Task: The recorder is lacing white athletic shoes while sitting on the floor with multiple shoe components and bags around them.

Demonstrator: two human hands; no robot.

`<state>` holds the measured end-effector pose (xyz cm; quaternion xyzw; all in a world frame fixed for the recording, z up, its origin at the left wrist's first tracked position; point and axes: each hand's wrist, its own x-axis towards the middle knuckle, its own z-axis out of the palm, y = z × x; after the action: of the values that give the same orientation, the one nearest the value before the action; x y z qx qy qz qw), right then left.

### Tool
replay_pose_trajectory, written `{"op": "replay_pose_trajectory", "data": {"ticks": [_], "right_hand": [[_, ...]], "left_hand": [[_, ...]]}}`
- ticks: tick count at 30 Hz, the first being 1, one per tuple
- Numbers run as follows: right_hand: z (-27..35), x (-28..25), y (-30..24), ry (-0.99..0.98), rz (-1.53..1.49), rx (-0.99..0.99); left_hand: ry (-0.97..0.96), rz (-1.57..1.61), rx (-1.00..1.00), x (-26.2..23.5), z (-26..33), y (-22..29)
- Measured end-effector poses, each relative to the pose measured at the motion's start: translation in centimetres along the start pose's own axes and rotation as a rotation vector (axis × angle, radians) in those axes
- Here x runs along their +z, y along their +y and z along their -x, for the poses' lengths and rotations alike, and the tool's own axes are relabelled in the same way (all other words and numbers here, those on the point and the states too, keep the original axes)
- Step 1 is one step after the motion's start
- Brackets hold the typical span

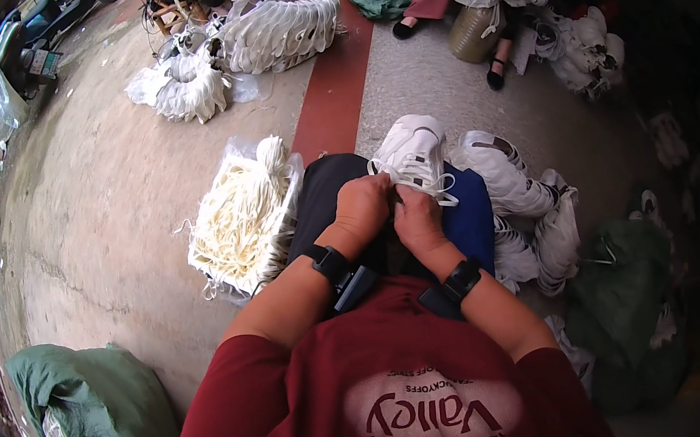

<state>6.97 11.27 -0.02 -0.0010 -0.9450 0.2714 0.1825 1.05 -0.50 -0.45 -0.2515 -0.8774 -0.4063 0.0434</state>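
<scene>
A white lace-up sneaker (pixel 412 135) rests across my lap, its toe pointing away from me. White shoelace (pixel 427 178) runs through its eyelets, with loose loops hanging over the right side. My left hand (pixel 365 203) is closed at the left edge of the shoe, fingers pinched on the lace. Close beside it, my right hand (pixel 418 215) also pinches the lace, near the shoe's opening. The fingertips of both hands are partly hidden behind the knuckles.
Left of my legs stands a container heaped with cream-white laces (pixel 246 220). Bundled white shoes (pixel 507 181) lie to my right. Green sacks (pixel 96 428) flank me. Farther off, two seated people work among shoe piles (pixel 282 34); a scooter (pixel 27 54) stands far left.
</scene>
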Motion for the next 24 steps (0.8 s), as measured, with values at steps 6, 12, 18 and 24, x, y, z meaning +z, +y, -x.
{"op": "replay_pose_trajectory", "data": {"ticks": [6,12,18,24], "right_hand": [[-0.7,0.2,0.4,0.043,0.121,-0.013],[2.1,-4.4,0.2,-0.557,0.126,-0.280],[3.6,-5.3,0.4,-0.346,0.021,-0.246],[4.1,-2.5,1.7,-0.306,0.244,-0.362]], "left_hand": [[-0.081,0.023,0.166,-1.1,0.7,1.0],[-0.076,0.121,-0.058,-1.7,1.0,0.8],[-0.007,0.353,-0.142,-0.7,0.8,0.0],[-0.025,1.030,-0.341,0.8,-0.5,-1.4]]}}
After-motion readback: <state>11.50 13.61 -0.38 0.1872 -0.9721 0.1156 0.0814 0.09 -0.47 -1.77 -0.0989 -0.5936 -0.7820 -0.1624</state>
